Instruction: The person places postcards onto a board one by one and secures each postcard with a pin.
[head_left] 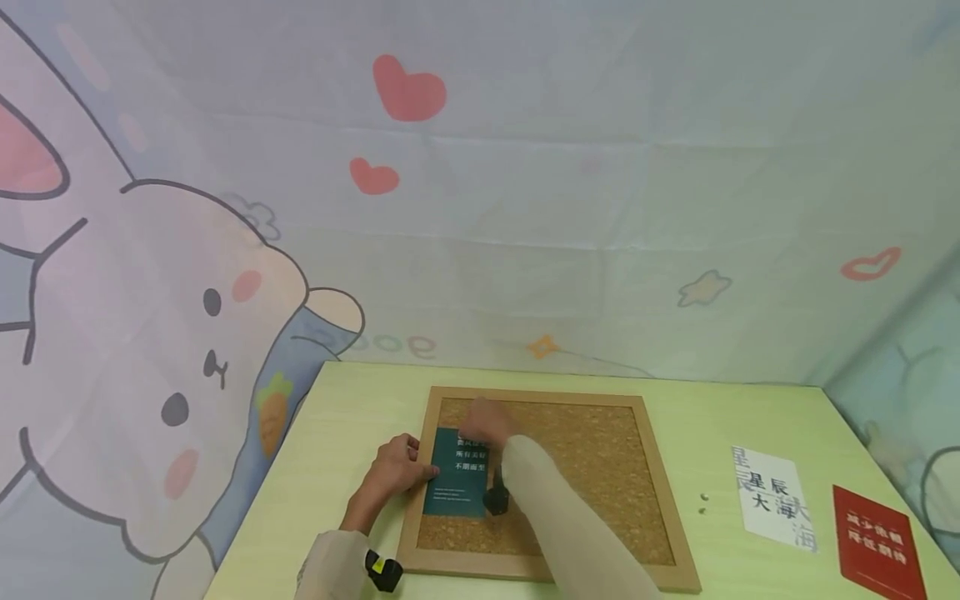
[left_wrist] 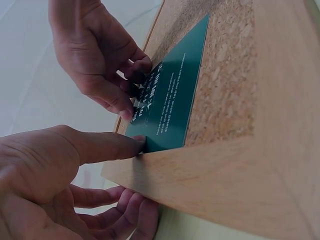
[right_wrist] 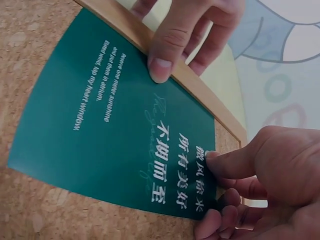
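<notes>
A dark green card [head_left: 457, 492] with white lettering lies on the left part of a wood-framed corkboard [head_left: 577, 467]. My left hand [head_left: 397, 467] grips the board's left frame, its thumb pressing the card's left edge and its other fingers at the frame's outer side. At the card's top edge is my right hand [head_left: 487, 422], fingers curled. In the right wrist view, its thumb [right_wrist: 235, 162] presses a small shiny thing, seemingly a thumbtack [right_wrist: 208, 154], mostly hidden by the thumb. The card's lower corner bows slightly up from the cork.
Two small metallic tacks [head_left: 703, 497] lie on the table [head_left: 360, 400] right of the board. Beyond them are a white card [head_left: 772, 500] with dark characters and a red card [head_left: 877, 542]. A printed cloth [head_left: 555, 250] hangs behind the table.
</notes>
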